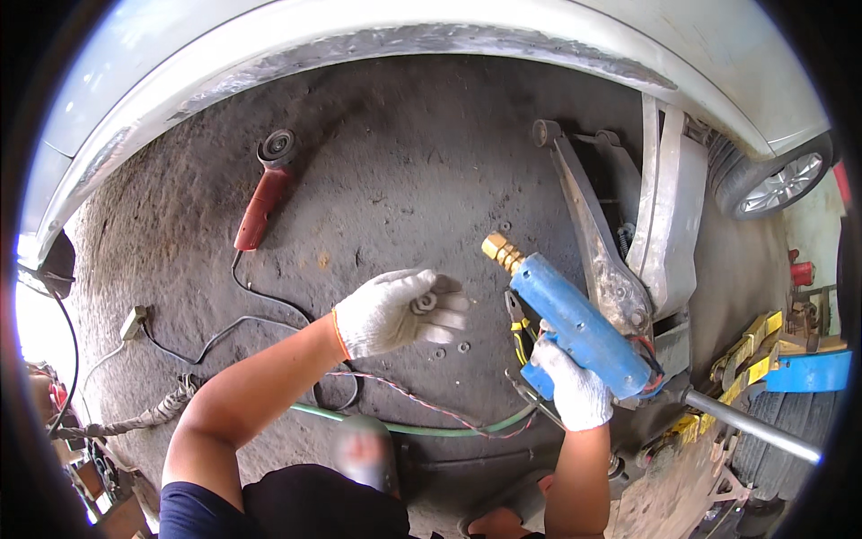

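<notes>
My left hand [382, 319], in a white knit glove, is turned palm up at the middle. A few small metal washers [423, 303] lie in it under the thumb, and the other fingers stretch to the right. In a matching glove, my right hand [576, 395] is wrapped around the grip of a blue pistol-shaped tool [575, 314]. Its brass nozzle-like tip [503, 251] points up and left, away from me. Black-and-yellow pliers [519, 331] lie on the floor just left of the tool. Between my hands, loose washers [463, 347] rest on the dark floor.
A white car's scraped sill [431, 38] arches across the far side. An angle grinder [262, 202] with its cord lies at the left. A floor jack [603, 238] stands at the right, its handle [754, 427] reaching outward. A green hose [404, 432] crosses near my legs.
</notes>
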Demonstrator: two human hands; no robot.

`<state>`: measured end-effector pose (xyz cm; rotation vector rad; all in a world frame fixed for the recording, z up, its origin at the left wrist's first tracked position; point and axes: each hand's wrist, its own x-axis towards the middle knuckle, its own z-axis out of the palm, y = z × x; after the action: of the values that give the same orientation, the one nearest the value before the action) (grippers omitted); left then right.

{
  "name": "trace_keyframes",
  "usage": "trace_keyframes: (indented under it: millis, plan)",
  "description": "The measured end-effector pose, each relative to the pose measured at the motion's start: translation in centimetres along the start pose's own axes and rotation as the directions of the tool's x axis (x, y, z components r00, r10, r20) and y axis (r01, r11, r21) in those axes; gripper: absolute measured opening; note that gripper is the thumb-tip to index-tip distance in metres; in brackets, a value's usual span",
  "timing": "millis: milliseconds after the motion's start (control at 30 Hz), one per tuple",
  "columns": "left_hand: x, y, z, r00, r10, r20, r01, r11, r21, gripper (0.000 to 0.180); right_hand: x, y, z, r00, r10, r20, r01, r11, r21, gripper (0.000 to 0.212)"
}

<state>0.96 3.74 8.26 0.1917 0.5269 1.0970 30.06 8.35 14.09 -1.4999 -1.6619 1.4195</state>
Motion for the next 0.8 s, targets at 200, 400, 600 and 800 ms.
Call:
trace_keyframes:
  millis: [200,400,600,800]
  plan:
    - [-0.2,0.0,3.1,0.977,0.004,0.213,0.041,0.977,-0.209,0.044,-1.3,-0.4,-0.5,0.997,0.075,-0.005,-0.074,0.995,0.067,0.036]
    - [-0.4,-0.3,5.0,0.98,0.005,0.197,0.032,0.983,-0.182,0.044,-2.3,0.0,-1.4,0.999,-0.011,-0.049,0.023,0.965,0.262,0.029]
    - [-0.4,0.4,7.5,0.994,-0.106,-0.028,0.106,0.863,0.494,0.034,-1.9,-1.3,-1.2,0.954,-0.259,0.154,0.146,0.843,0.517,0.026]
    - [0.5,-0.2,9.1,1.0,-0.009,0.005,0.002,0.641,0.767,0.021,-1.4,1.6,-2.0,0.89,-0.02,0.455,-0.216,0.861,0.46,0.033]
